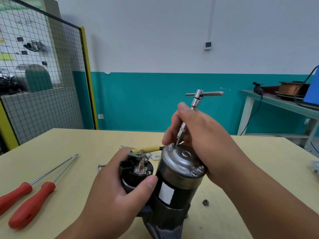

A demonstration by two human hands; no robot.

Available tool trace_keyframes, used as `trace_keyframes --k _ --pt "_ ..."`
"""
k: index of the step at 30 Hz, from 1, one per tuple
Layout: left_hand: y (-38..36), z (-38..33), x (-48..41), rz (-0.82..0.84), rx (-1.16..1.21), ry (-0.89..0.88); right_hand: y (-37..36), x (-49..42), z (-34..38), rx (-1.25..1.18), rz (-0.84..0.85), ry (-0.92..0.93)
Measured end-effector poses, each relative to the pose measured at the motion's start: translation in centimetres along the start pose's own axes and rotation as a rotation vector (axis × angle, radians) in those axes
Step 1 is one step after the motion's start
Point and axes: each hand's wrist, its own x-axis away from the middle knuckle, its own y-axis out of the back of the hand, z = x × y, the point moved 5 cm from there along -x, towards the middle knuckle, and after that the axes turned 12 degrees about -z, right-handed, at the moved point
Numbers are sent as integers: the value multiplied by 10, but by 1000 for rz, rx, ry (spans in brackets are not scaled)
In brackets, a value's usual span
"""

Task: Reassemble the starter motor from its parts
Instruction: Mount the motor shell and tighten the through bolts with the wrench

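Head view: the starter motor (179, 180) stands upright on the bench (69, 144), its silver end cap (181, 157) on top. The left hand (112, 192) wraps round the black solenoid (136, 169) and steadies it. The right hand (207, 135) pinches the shaft of a T-handle wrench (198, 95), whose tip sits on a screw (171, 145) at the cap's far edge.

The step looks like fastening the end cap; two screw heads (197, 170) already sit at its near edge. The next move calls for turning the wrench square to the screw while the body is braced against twisting. The yellow-sleeved lead (148, 149) appears not yet bolted to the solenoid stud.

No tray or box shows. A nut (205, 203) and a loose bolt (101, 166) lie bare on the bench.
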Motion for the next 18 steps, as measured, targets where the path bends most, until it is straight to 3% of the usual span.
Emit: trace_keyframes --k 3,10,18 --pt "0 -1 0 1 9 -1 3 -1 1 -83 -12 5" --pt "0 3 -1 -16 25 -5 0 1 5 -8 -3 86" --pt "1 8 -3 -29 63 24 -4 1 -4 -42 46 28"
